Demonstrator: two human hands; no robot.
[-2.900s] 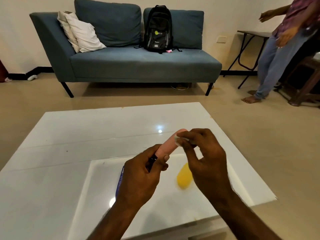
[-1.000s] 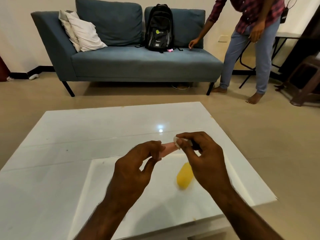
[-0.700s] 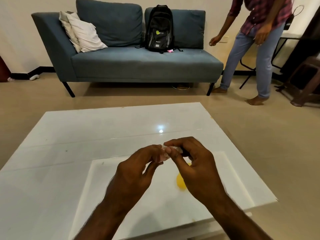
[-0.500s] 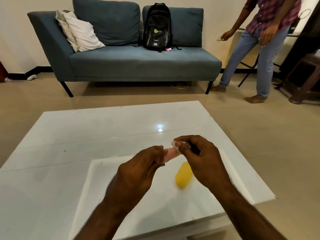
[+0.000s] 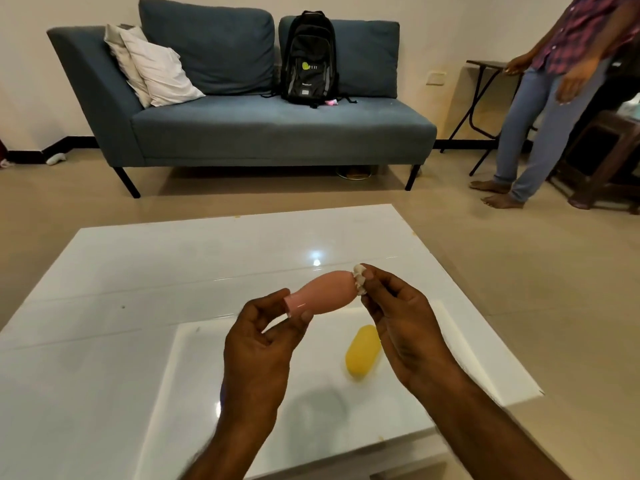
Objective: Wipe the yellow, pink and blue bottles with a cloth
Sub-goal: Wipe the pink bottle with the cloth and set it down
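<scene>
Pink bottle (image 5: 323, 292), held level above the table (image 5: 104, 271): left hand (image 5: 259, 344) pinches its neck to steady it, right hand (image 5: 398, 317) pinches cloth (image 5: 360, 279) against its base; yellow bottle (image 5: 363, 350) lies below, near right.

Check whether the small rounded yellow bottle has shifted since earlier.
No. The small rounded yellow bottle lies at the same spot on the glossy white table, beside its right corner.

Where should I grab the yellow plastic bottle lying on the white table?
Grip the yellow plastic bottle across its middle, coming from above. It lies flat on the glossy white table, long sides exposed, and its rounded ends would likely slip.
</scene>
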